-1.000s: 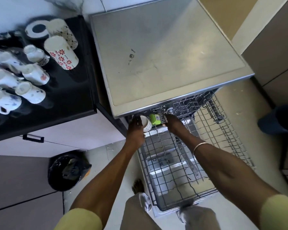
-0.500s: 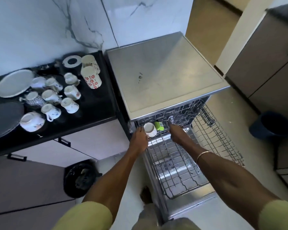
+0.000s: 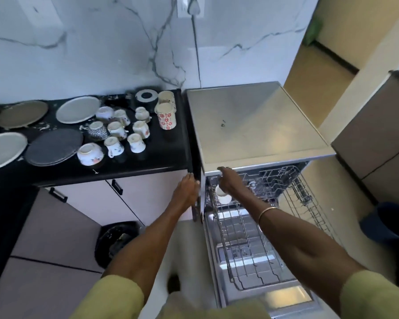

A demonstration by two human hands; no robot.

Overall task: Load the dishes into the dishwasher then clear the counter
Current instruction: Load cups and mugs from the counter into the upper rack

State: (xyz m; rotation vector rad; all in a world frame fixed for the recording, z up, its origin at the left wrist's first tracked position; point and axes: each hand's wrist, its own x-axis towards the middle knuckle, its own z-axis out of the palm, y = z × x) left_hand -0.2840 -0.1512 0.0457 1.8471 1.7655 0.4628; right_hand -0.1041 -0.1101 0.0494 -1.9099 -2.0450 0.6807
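The dishwasher (image 3: 251, 125) stands open with its lower wire rack (image 3: 251, 249) pulled out. One white cup (image 3: 225, 197) sits at the rack's back left corner. My right hand (image 3: 230, 180) lies over that cup with its fingers stretched toward the dishwasher's front edge. My left hand (image 3: 187, 188) is beside the machine's left side, below the black counter's (image 3: 166, 157) corner, and holds nothing. On the counter stand several white patterned cups (image 3: 114, 146), a floral bowl (image 3: 90, 154), two tall floral tumblers (image 3: 166, 116) and several plates (image 3: 77, 109).
A black-lined bin (image 3: 118, 242) sits on the floor below the counter cabinets (image 3: 134, 199). A dark blue bucket (image 3: 387, 224) stands on the floor to the right of the rack. Grey cabinets (image 3: 378, 139) line the right side. A roll of tape (image 3: 146, 96) lies at the counter's back.
My head has lifted, so more of the counter and wall shows. My left hand has left the cup and moved left of the dishwasher. My right hand has shifted left over the cup.
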